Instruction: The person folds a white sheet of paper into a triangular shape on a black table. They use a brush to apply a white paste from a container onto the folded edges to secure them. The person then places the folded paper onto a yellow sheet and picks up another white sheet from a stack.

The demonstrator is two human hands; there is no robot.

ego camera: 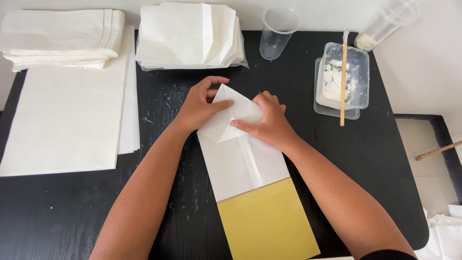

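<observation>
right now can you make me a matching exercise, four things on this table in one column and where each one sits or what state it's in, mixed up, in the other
Things:
1. white paper bag
2. wooden-handled brush
3. clear plastic cup
4. flat white paper sheets

Places or states:
A. standing empty at the far edge of the black table
B. lying flat at the left side of the table
C. resting across the clear tub of white paste
D. being folded at its end under the left hand and right hand

Pairs: 1-D, 2-C, 3-A, 4-B
</observation>
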